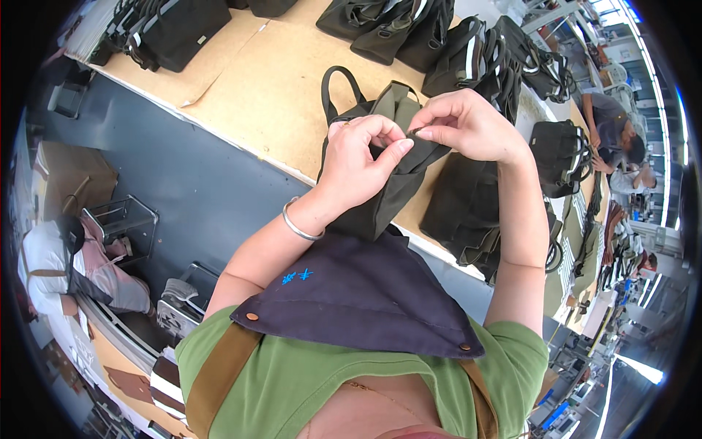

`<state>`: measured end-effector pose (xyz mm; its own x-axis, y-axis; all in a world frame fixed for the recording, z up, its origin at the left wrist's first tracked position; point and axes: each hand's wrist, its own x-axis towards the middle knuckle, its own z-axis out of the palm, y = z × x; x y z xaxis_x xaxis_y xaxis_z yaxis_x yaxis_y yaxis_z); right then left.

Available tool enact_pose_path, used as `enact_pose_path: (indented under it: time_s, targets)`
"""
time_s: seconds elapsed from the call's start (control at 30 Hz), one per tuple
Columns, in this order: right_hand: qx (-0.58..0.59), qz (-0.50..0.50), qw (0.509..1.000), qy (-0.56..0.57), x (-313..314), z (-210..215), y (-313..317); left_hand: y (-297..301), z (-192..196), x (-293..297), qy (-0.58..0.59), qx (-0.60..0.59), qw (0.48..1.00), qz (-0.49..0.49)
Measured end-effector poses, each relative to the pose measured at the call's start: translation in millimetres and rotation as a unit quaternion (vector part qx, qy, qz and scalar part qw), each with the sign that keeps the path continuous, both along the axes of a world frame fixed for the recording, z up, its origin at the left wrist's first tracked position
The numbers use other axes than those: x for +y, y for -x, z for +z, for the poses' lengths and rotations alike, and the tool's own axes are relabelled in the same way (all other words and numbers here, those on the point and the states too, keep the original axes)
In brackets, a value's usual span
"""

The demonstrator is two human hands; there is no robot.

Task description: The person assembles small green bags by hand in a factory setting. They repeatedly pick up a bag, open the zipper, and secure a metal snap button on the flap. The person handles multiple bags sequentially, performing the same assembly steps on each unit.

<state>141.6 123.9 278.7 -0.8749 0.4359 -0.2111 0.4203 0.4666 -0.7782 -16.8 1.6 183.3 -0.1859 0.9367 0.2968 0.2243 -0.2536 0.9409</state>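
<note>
A dark olive fabric bag (380, 205) with black handles stands at the near edge of the wooden worktable (270, 95). My left hand (362, 157), a silver bangle on its wrist, pinches the bag's upper edge. My right hand (468, 124) pinches the same edge just to the right, fingertips nearly meeting the left hand's. A navy apron bib lies over my green shirt below the bag.
Several black bags (409, 29) line the table's far side, and more lie to the right (468, 212). A black bag stack (168, 29) sits at the far left. A seated person (73, 271) and metal racks are on the floor left. Other workers (614, 132) sit at right.
</note>
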Motion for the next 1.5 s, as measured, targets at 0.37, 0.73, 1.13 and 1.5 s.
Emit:
enact_pose_path:
  time_s: [0.37,0.73,1.13,1.5]
  targets:
    - [-0.005,0.004,0.998,-0.068,-8,7,5,0,1,1,0.016,-0.053,0.998,-0.007]
    - [0.02,-0.044,0.999,-0.007,-19,6,6,-2,1,-2,-0.069,0.007,0.997,0.034]
    - [0.054,-0.032,0.984,-0.169,-38,-1,9,16,16,-6,0.08,-0.127,0.985,-0.084]
    - [0.035,-0.083,0.987,-0.133,-39,-2,13,14,6,-5,0.017,-0.055,0.996,-0.062]
